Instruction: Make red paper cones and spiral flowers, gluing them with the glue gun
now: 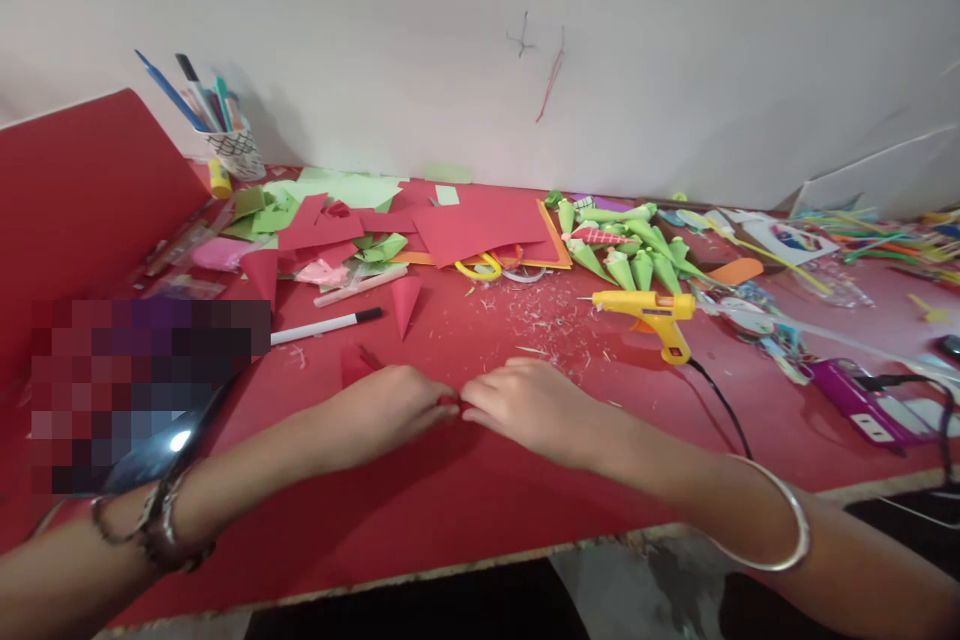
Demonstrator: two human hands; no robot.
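Observation:
Near the table's middle, my left hand (390,408) is closed, its fingertips pinching a small red paper piece (448,401). Right beside it my right hand (521,405) has its fingers pressed together at the same piece, the tips of both hands almost touching. Most of the piece is hidden by the fingers. Beyond my left hand stand a red paper cone (406,305) and, farther left, another red cone (261,272). A white marker with a black cap (322,328) lies between them and the phone-like dark object.
A yellow glue gun (649,315) lies right of centre, with green paper cones (641,270) behind it. Red paper sheets (480,225) and green scraps lie at the back. A pen cup (236,152) stands back left; a purple power strip (862,405) is at right.

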